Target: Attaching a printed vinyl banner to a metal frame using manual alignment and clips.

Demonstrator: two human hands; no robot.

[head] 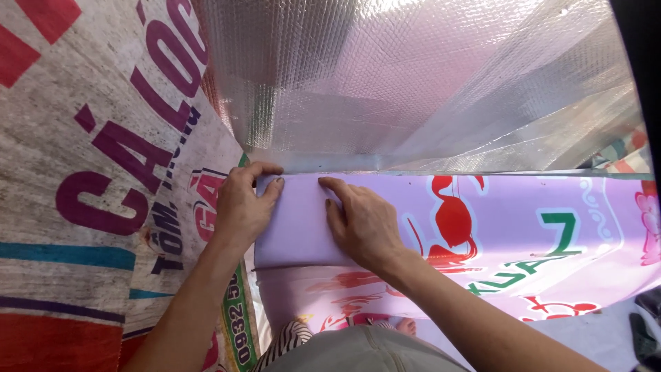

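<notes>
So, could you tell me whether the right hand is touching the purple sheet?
Touching: the head view shows the right hand lying flat on the purple sheet, fingers pressed along its top fold.

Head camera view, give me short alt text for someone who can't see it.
Two bare hands, left hand and right hand, press flat on a folded lilac banner with red and green print. A shiny silver bubble-foil sheet rises behind it, and a worn printed tarp lies to the left.

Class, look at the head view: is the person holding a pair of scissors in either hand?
No: the left hand and right hand both press bare and flat on the folded purple sheet, with no tool in sight.
</notes>
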